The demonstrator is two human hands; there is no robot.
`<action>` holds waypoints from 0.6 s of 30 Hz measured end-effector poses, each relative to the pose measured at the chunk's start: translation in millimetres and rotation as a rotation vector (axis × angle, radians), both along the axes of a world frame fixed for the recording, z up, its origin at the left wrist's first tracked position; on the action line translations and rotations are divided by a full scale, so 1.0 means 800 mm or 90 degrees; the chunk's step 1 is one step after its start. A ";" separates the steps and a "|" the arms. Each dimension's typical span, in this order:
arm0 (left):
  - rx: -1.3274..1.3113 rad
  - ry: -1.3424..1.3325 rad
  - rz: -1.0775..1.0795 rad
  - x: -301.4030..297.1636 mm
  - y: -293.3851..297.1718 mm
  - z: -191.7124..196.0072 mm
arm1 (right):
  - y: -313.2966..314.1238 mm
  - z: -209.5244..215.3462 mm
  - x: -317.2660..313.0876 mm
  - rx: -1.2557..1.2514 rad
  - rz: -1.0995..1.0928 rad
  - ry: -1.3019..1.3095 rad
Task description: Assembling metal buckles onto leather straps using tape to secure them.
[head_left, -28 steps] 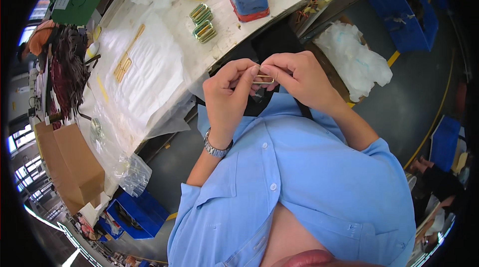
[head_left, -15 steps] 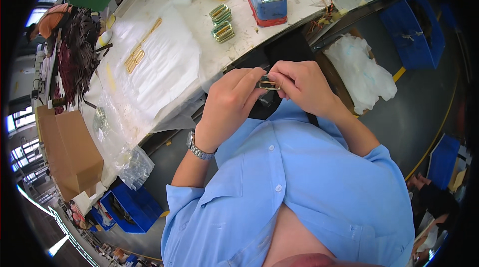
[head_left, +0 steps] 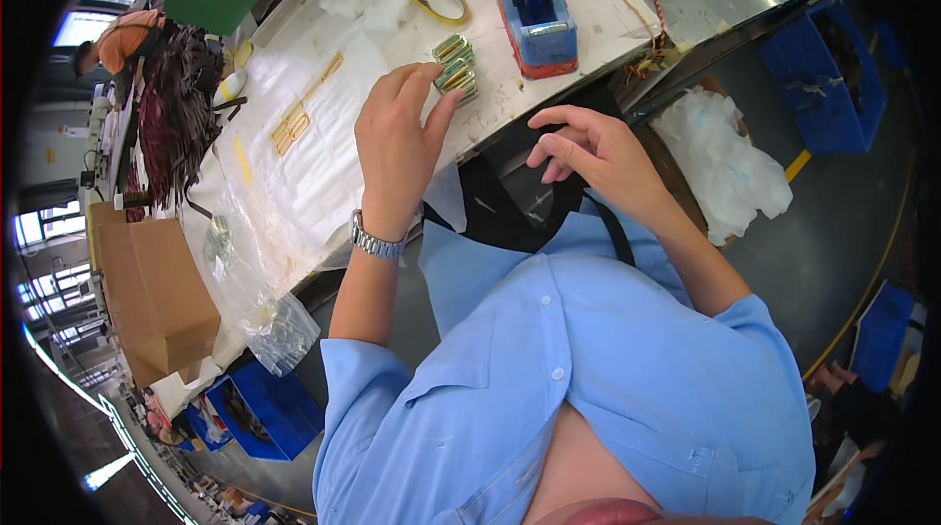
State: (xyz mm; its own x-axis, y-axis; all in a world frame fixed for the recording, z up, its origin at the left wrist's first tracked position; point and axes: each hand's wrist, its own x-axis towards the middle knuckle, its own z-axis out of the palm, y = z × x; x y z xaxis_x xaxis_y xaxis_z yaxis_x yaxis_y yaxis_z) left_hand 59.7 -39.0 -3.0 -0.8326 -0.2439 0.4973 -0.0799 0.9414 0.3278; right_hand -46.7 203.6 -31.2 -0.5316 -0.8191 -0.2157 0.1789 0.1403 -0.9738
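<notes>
My left hand (head_left: 397, 138) reaches over the near edge of the worktable, its thumb and forefinger spread beside a small cluster of shiny gold-coloured metal buckles (head_left: 454, 50). The thumb tip meets or overlaps the nearest buckle; I cannot tell whether it presses on it. A steel-band watch (head_left: 376, 237) is on that wrist. Loosely bent and apart, the fingers of my right hand (head_left: 600, 160) hang in the air off the table's front edge and hold nothing visible. More flat gold-coloured metal pieces (head_left: 290, 126) lie in a row on white sheeting (head_left: 328, 157) left of my left hand.
A blue tape dispenser (head_left: 541, 30) and a yellow tape roll (head_left: 438, 0) stand beyond the buckles. Clear plastic bags (head_left: 279, 329) and a cardboard box (head_left: 157, 295) are at the left. White plastic sheeting (head_left: 720, 162) fills a box at the right, near a blue crate (head_left: 818, 74).
Half a second ago both hands met before my chest around one metal buckle. They have parted; the left has moved forward to the buckles on the table, and the right has let go.
</notes>
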 end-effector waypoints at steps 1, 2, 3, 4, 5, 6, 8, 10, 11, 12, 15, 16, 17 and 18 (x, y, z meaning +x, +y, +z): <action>-0.024 0.000 0.013 -0.004 -0.004 -0.004 | 0.004 -0.003 -0.002 -0.003 -0.003 -0.001; -0.027 -0.001 0.010 -0.005 -0.007 -0.010 | 0.007 -0.006 -0.004 -0.007 -0.017 -0.018; -0.019 -0.031 0.012 -0.006 -0.009 -0.015 | 0.010 -0.008 -0.005 -0.012 -0.032 -0.035; -0.011 -0.061 0.015 -0.008 -0.011 -0.019 | 0.011 -0.008 -0.007 -0.015 -0.037 -0.036; -0.014 -0.062 0.011 -0.007 -0.013 -0.021 | 0.012 -0.007 -0.008 -0.018 -0.039 -0.041; -0.002 -0.064 0.022 -0.006 -0.011 -0.022 | 0.014 -0.007 -0.010 -0.019 -0.042 -0.046; 0.010 -0.067 0.031 -0.008 -0.010 -0.022 | 0.017 -0.007 -0.013 -0.035 -0.059 -0.039; 0.053 -0.080 0.034 -0.006 -0.010 -0.020 | 0.016 -0.005 -0.017 -0.053 -0.069 -0.033; 0.052 -0.080 0.035 -0.005 -0.009 -0.019 | 0.016 -0.001 -0.021 -0.096 -0.119 0.002; 0.048 -0.069 0.044 -0.004 -0.009 -0.017 | 0.014 0.003 -0.027 -0.138 -0.171 0.038; 0.051 -0.036 0.065 0.001 -0.012 -0.009 | 0.000 0.021 -0.057 -0.142 -0.281 0.196; 0.061 -0.014 0.074 -0.002 -0.012 -0.005 | -0.008 0.019 -0.073 -0.142 -0.287 0.201; 0.062 -0.010 0.067 -0.010 -0.008 -0.001 | -0.017 0.011 -0.092 -0.141 -0.312 0.372; 0.056 0.041 0.026 -0.018 -0.002 0.007 | -0.025 0.005 -0.105 -0.137 -0.333 0.542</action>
